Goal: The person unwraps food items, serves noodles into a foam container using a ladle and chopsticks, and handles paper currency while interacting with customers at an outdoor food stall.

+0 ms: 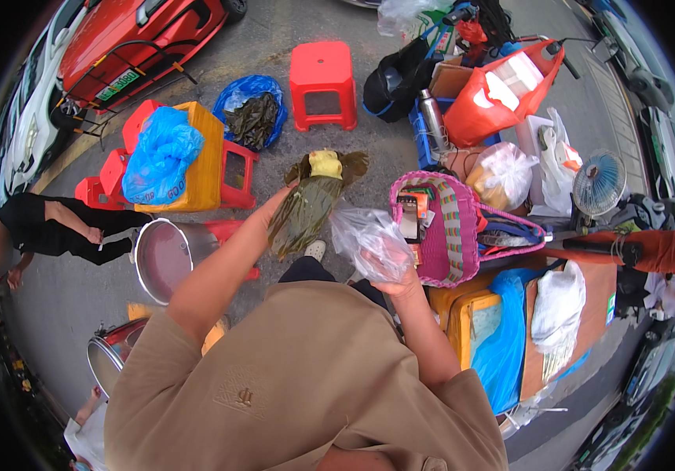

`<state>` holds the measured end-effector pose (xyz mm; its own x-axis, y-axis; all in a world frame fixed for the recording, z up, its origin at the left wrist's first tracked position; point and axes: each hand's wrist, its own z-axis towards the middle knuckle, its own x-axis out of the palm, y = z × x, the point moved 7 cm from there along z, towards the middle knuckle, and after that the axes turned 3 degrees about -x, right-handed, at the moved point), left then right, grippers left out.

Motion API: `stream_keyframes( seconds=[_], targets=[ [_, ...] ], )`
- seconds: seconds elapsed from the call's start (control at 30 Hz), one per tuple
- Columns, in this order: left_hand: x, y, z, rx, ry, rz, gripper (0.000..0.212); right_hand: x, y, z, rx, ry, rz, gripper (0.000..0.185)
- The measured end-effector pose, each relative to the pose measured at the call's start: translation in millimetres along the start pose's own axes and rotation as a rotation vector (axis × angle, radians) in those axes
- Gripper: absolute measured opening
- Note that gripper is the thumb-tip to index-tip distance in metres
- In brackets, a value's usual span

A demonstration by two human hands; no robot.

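My left hand (pixel 282 202) grips a bundle of long dark-green leaves (pixel 309 203) from the left side; most of my fingers are hidden behind it. The leaves are peeled back at the far end, baring a pale yellow block of food (pixel 325 164), like a rice dumpling. My right hand (pixel 397 281) holds a thin clear plastic bag (pixel 369 238) from below, its upper edge close to the leaves. I cannot tell whether anything is in the bag. Just right of it stands a pink woven basket (pixel 460 235) with a phone (pixel 409 212) and small packets inside.
Dark leaves (pixel 253 120) fill a blue bag ahead, near a red plastic stool (pixel 321 65). A yellow box (pixel 205 153) and a large metal pot (pixel 166 259) stand left. At right are a red bag (pixel 490 94), a fan (pixel 599 182) and a wooden board (pixel 570 329). A person (pixel 57 229) is at far left.
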<state>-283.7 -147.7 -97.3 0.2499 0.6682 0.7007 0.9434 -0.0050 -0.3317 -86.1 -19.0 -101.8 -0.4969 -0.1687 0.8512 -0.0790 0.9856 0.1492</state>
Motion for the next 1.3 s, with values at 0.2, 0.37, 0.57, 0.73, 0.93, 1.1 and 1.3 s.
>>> stream_keyframes(
  seconds=[0.2,0.37,0.57,0.73,0.93,1.1,1.3],
  targets=[
    [17.3,14.5,-3.1,0.19,-0.019,0.231,0.048,76.8,51.3,1.5,0.062,0.659,-0.199,0.103],
    [43.8,-0.1,-32.5,0.406,-0.21,0.569,0.063,101.0,114.8,6.8,-0.253,0.401,-0.795,0.104],
    [29.4,-4.4,-33.2,0.387,-0.157,0.921,0.066,172.9,74.1,47.9,-0.471,0.49,-1.907,0.093],
    [25.2,-25.4,-43.8,0.35,-0.085,1.026,0.069,176.0,35.9,103.2,-0.135,0.429,-2.458,0.062],
    [-34.3,-81.6,-40.9,0.31,-0.081,1.055,0.07,195.4,-4.5,171.5,-0.108,0.573,-2.449,0.058],
    [-94.2,-151.9,-53.9,0.202,-0.11,0.556,0.059,189.3,-14.5,252.3,-0.226,0.333,-2.108,0.053],
    [-149.1,-192.9,-64.6,-0.21,-0.058,0.337,0.052,205.0,-35.1,343.1,-0.116,0.089,-2.132,0.05]
  ],
)
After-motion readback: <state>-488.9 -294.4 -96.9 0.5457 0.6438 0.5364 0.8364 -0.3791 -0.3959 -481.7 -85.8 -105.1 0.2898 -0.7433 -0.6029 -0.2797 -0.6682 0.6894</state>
